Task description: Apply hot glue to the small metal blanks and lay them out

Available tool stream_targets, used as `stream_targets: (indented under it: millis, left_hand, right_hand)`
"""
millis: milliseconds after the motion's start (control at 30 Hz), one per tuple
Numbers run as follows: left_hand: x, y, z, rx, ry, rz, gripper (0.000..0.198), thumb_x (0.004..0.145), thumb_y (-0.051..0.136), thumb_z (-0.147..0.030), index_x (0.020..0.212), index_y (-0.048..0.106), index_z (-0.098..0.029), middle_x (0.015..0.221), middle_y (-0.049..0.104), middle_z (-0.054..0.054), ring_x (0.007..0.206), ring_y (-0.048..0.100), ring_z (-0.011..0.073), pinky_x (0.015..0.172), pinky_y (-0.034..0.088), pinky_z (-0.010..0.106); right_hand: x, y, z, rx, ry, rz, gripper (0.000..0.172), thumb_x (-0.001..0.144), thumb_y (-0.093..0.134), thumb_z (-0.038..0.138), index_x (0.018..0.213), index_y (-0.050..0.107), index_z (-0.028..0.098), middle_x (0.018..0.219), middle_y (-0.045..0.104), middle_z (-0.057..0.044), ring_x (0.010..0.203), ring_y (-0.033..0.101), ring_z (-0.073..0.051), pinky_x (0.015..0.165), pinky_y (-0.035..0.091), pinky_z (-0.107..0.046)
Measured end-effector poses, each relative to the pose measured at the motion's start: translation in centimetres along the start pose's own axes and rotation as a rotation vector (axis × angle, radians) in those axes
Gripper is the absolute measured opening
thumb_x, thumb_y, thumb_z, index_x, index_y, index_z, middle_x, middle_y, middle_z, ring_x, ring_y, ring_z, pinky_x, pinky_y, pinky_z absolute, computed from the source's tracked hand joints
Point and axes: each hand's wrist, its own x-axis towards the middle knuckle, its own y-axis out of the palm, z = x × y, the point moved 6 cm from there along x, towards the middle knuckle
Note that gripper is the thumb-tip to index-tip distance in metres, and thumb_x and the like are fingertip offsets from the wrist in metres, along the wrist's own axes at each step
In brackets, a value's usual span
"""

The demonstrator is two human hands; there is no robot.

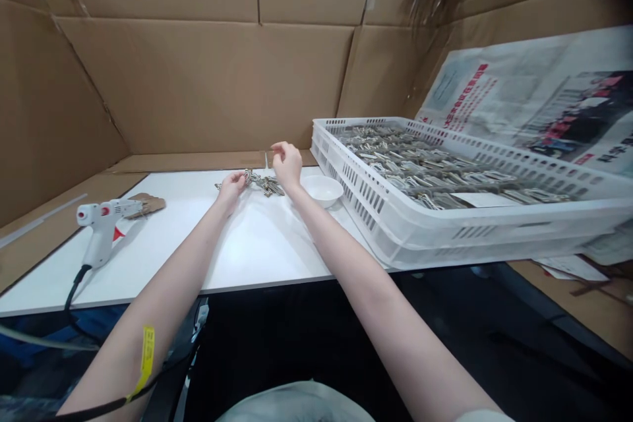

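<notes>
Several small bronze-coloured metal pieces (pixel 270 187) lie in a loose heap on the white, flat-topped table (pixel 267 244), far side, right between the two hands. Look at the left hand (pixel 230 188) – low at the heap's left edge, thumb and fingertips drawn close together, right up against the nearest pieces; whether they actually grip one, I cannot tell. Now the right hand (pixel 288 165) – raised beside the heap's right end, wrist bent, fingers curled over toward the left, fingertips above the pieces and apart from them; too small to tell if anything sits between them. Both bare forearms reach out from the near edge, slanting inward toward the heap. Just behind the right wrist, to its right, sits a round, shallow white bowl (pixel 325 191). Farther right, a big white slotted plastic crate (pixel 368 201) holds rows of bagged metal pieces (pixel 420 161). Over on the left, a white glue gun with a red trigger (pixel 103 234) rests, nozzle on a brown scrap (pixel 152 204).
</notes>
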Motion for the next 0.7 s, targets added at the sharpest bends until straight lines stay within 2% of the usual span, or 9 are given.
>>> stream_targets:
  millis: [100,200,300,367,533,700]
  left_hand:
    - [0.5,-1.3,-0.3,0.032,0.015,-0.076,0.012,0.077,0.066,-0.019,0.086,0.058,-0.018,0.087,0.069,0.003,0.082,0.067,0.0154,0.081,0.05,0.031]
    - [0.4,-1.5,-0.6,0.055,0.024,-0.082,0.016,0.078,0.067,-0.024,0.089,0.057,-0.019,0.089,0.07,0.004,0.077,0.067,0.0152,0.071,0.048,0.027]
    - [-0.2,-0.8,-0.8,0.077,0.021,-0.029,0.022,0.076,0.07,-0.029,0.091,0.058,-0.019,0.085,0.07,0.004,0.068,0.064,0.0148,0.064,0.046,0.026]
    - [-0.6,-0.1,-0.7,0.093,0.017,0.022,0.025,0.073,0.073,-0.031,0.09,0.06,-0.018,0.08,0.07,0.004,0.063,0.063,0.0144,0.062,0.046,0.026]
    - [-1.4,0.9,-0.6,0.126,0.022,0.11,0.028,0.069,0.076,-0.034,0.087,0.062,-0.017,0.074,0.07,0.003,0.058,0.06,0.0134,0.06,0.044,0.026]
    - [-1.7,1.0,-0.6,0.144,0.025,0.132,0.027,0.068,0.076,-0.033,0.087,0.064,-0.016,0.07,0.07,0.003,0.056,0.058,0.0132,0.061,0.045,0.027]
  right_hand:
    - [0.7,-3.0,-1.3,-0.114,0.102,0.026,0.032,0.082,0.04,0.01,0.097,0.067,0.018,0.102,0.069,-0.007,0.097,0.059,-0.022,0.09,0.044,-0.033]
    - [0.3,-4.4,-3.8,-0.249,0.241,0.186,0.031,0.079,0.047,0.011,0.097,0.07,0.02,0.101,0.071,-0.007,0.098,0.062,-0.023,0.085,0.045,-0.032]
    - [-0.5,-4.5,-5.8,-0.345,0.363,0.378,0.03,0.074,0.054,0.008,0.092,0.073,0.022,0.102,0.073,-0.006,0.099,0.064,-0.022,0.08,0.046,-0.028]
    - [-0.9,-4.4,-6.4,-0.389,0.387,0.449,0.029,0.072,0.057,0.006,0.09,0.073,0.022,0.104,0.072,-0.006,0.099,0.065,-0.021,0.079,0.046,-0.027]
    - [-1.0,-4.9,-5.9,-0.434,0.328,0.401,0.033,0.066,0.06,0.006,0.091,0.071,0.023,0.108,0.07,-0.006,0.1,0.065,-0.02,0.079,0.047,-0.025]
    - [-1.8,-4.8,-6.8,-0.433,0.43,0.546,0.024,0.056,0.063,0.004,0.073,0.066,0.02,0.083,0.071,-0.005,0.078,0.068,-0.02,0.066,0.048,-0.025]
